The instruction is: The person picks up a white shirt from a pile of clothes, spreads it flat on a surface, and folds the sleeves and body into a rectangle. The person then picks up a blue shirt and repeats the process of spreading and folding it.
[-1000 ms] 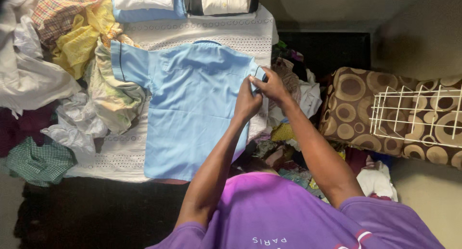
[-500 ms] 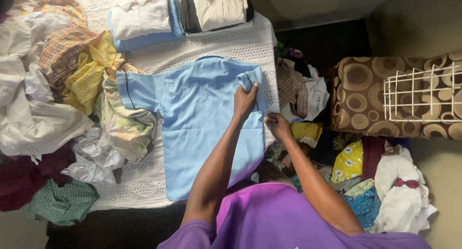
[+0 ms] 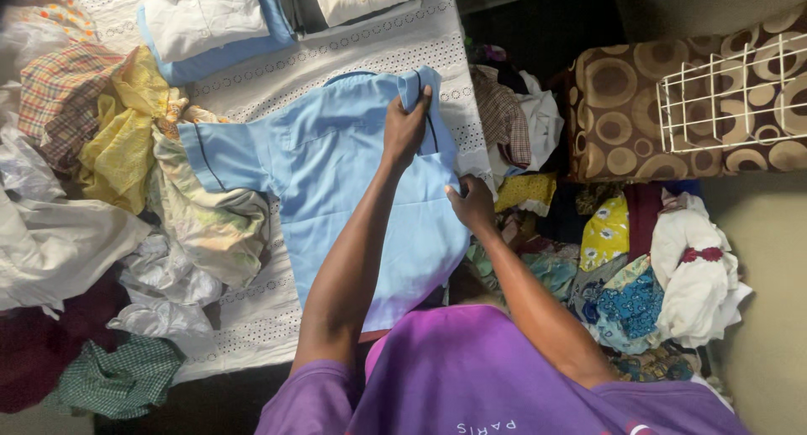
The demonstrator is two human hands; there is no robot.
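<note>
A light blue short-sleeved shirt [image 3: 336,174] lies flat, back up, on a white eyelet cloth [image 3: 252,296]. My left hand [image 3: 405,126] presses on the shirt's right sleeve, which is folded inward near the shoulder. My right hand [image 3: 472,204] grips the shirt's right side edge lower down. The shirt's left sleeve [image 3: 220,153] is still spread out to the left.
Folded white, blue and cream shirts [image 3: 220,19] are stacked at the top. Crumpled clothes [image 3: 118,132] pile up on the left, more [image 3: 622,267] on the right floor. A brown circle-patterned cushion [image 3: 622,116] with a white wire rack [image 3: 731,90] sits at the right.
My left hand slid up toward the shoulder, holding the sleeve folded in. My right hand moved onto the shirt's side edge. The view shifted and tilted.
</note>
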